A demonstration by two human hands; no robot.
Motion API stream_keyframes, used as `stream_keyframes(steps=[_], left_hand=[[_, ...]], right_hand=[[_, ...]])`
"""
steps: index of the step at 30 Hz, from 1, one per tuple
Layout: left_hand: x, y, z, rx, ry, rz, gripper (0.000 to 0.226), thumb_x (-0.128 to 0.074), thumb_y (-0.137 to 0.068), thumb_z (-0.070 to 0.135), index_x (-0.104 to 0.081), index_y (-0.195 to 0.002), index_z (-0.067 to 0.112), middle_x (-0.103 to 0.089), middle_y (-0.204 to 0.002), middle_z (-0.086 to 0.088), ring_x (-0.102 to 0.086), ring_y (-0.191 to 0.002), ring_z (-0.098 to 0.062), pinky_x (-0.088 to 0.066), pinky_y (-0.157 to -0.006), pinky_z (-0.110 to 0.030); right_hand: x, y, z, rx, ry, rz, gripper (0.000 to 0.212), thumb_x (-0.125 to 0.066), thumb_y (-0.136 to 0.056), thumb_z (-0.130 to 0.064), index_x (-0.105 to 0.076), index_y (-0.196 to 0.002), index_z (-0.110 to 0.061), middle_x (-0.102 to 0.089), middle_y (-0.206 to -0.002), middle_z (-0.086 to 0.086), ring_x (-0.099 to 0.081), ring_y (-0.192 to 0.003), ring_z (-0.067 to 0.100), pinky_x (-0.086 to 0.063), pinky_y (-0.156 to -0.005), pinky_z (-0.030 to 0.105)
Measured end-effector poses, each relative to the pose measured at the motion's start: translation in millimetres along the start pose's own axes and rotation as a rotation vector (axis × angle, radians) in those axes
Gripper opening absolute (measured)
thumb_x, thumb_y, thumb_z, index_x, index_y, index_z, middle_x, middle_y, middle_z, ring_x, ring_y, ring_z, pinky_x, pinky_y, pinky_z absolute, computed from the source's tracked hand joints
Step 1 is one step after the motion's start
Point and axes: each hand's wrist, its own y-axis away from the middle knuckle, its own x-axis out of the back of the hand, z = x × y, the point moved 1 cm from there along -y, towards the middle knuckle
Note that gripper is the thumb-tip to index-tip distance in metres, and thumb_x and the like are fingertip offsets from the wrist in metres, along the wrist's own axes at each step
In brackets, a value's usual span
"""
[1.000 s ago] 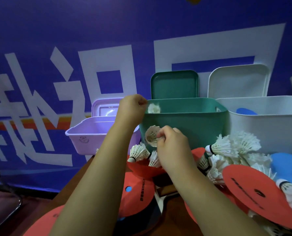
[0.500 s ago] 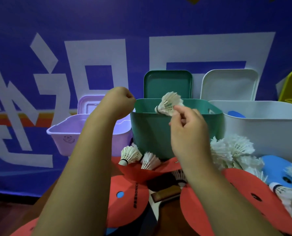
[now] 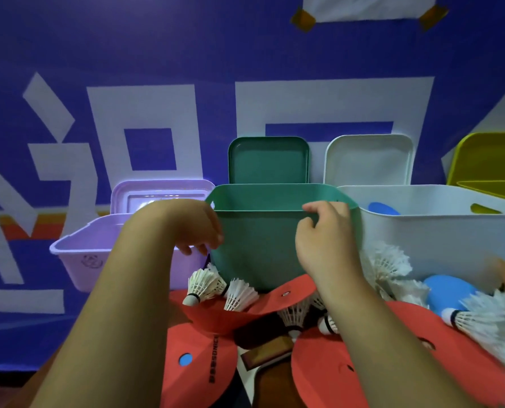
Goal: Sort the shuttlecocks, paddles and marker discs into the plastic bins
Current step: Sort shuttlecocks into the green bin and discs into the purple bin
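- Two shuttlecocks (image 3: 204,285) lie on a bent red disc (image 3: 216,319), just in front of the green bin (image 3: 257,248).
- A pile (image 3: 389,263) of more of them sits to the right, against the white bin (image 3: 436,231).
- Flat red discs (image 3: 204,375) lie nearer still, and a blue disc (image 3: 448,293) lies at the right.
- The right hand (image 3: 325,234) is at the right end of the green bin's near rim. Its fingers are loosely curled and grasp nothing.
- The left hand (image 3: 198,228) hangs where the lilac bin (image 3: 80,254) meets the green bin. It is relaxed, with drooping fingers, and empty.
- The lilac bin stands left of the green one and the white bin stands right of it.
- The lids (image 3: 269,160) lean upright behind the bins against the blue wall (image 3: 157,39).
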Motion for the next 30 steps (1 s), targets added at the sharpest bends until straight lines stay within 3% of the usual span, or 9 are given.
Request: stream_keyframes(steps=[4, 7, 10, 12, 15, 18, 23, 27, 30], left_hand=[[-10, -5, -5, 0.073, -0.061, -0.114, 0.030, -0.066, -0.102, 0.016, -0.068, -0.131, 0.017, -0.073, -0.106, 0.002, -0.075, -0.101, -0.016, -0.065, -0.083, -0.039], [-17, -7, -6, 0.132, -0.106, -0.180, 0.041, -0.068, -0.101, 0.016, -0.061, -0.142, 0.017, -0.071, -0.116, -0.003, -0.072, -0.110, -0.023, -0.063, -0.091, -0.045], [-21, -9, -8, 0.159, -0.124, -0.224, 0.047, -0.068, -0.101, 0.014, -0.056, -0.146, 0.016, -0.071, -0.112, -0.002, -0.072, -0.114, -0.024, -0.061, -0.094, -0.045], [-25, -11, -9, 0.199, -0.129, -0.256, 0.048, -0.070, -0.100, 0.015, -0.057, -0.145, 0.014, -0.073, -0.114, -0.004, -0.073, -0.111, -0.026, -0.060, -0.095, -0.049], [-30, -15, -9, 0.250, -0.142, -0.290, 0.053, -0.073, -0.097, 0.017, -0.054, -0.147, 0.011, -0.074, -0.123, -0.012, -0.074, -0.110, -0.031, -0.058, -0.097, -0.055], [-31, -17, -12, 0.293, -0.147, -0.309, 0.056, -0.079, -0.092, 0.018, -0.057, -0.142, 0.010, -0.078, -0.114, -0.012, -0.075, -0.106, -0.031, -0.058, -0.098, -0.056], [-31, -15, -14, 0.305, -0.179, -0.305, 0.057, -0.084, -0.087, 0.019, -0.059, -0.137, 0.005, -0.080, -0.086, -0.010, -0.076, -0.100, -0.030, -0.058, -0.099, -0.053], [-28, -4, 0, 0.239, -0.205, -0.291, 0.054, -0.077, -0.093, 0.007, -0.047, -0.136, 0.018, -0.069, -0.078, -0.014, -0.067, -0.068, -0.025, -0.059, -0.090, -0.047], [-27, -2, -1, 0.218, -0.198, -0.268, 0.053, -0.075, -0.093, 0.001, -0.049, -0.138, 0.009, -0.066, -0.077, -0.016, -0.067, -0.074, -0.031, -0.056, -0.099, -0.052]], right_hand=[[-5, 11, -2, 0.114, -0.047, 0.000, 0.026, -0.055, -0.095, -0.011, -0.073, -0.112, -0.018, -0.055, -0.125, -0.002, -0.057, -0.117, 0.020, -0.045, -0.108, 0.035], [-5, 19, -6, 0.138, -0.105, -0.030, 0.023, -0.053, -0.095, -0.010, -0.073, -0.101, -0.021, -0.058, -0.113, -0.005, -0.059, -0.103, 0.015, -0.048, -0.094, 0.029], [-5, 28, -9, 0.126, -0.073, -0.190, 0.025, -0.051, -0.096, -0.015, -0.073, -0.098, -0.026, -0.064, -0.100, -0.009, -0.061, -0.086, 0.011, -0.046, -0.075, 0.027], [-11, 34, -6, 0.114, 0.013, -0.366, 0.025, -0.050, -0.097, -0.021, -0.074, -0.102, -0.028, -0.066, -0.093, -0.009, -0.061, -0.077, 0.012, -0.047, -0.071, 0.028], [-21, 45, -4, 0.201, 0.223, -0.541, 0.027, -0.050, -0.097, -0.030, -0.073, -0.113, -0.031, -0.069, -0.106, -0.006, -0.065, -0.098, 0.021, -0.057, -0.088, 0.038], [-25, 51, -6, 0.343, 0.454, -0.609, 0.033, -0.052, -0.099, -0.041, -0.068, -0.124, -0.027, -0.068, -0.120, 0.001, -0.061, -0.117, 0.031, -0.053, -0.096, 0.043], [-29, 60, -6, 0.383, 0.574, -0.712, 0.026, -0.051, -0.100, -0.042, -0.064, -0.112, -0.023, -0.069, -0.109, 0.007, -0.066, -0.104, 0.038, -0.042, -0.076, 0.040], [-34, 62, -5, 0.373, 0.555, -0.738, 0.016, -0.053, -0.097, -0.036, -0.062, -0.104, -0.026, -0.068, -0.104, 0.004, -0.066, -0.103, 0.036, -0.039, -0.079, 0.041], [-38, 61, -3, 0.369, 0.533, -0.730, 0.023, -0.054, -0.099, -0.045, -0.067, -0.103, -0.025, -0.064, -0.103, 0.001, -0.064, -0.106, 0.033, -0.042, -0.082, 0.043]])
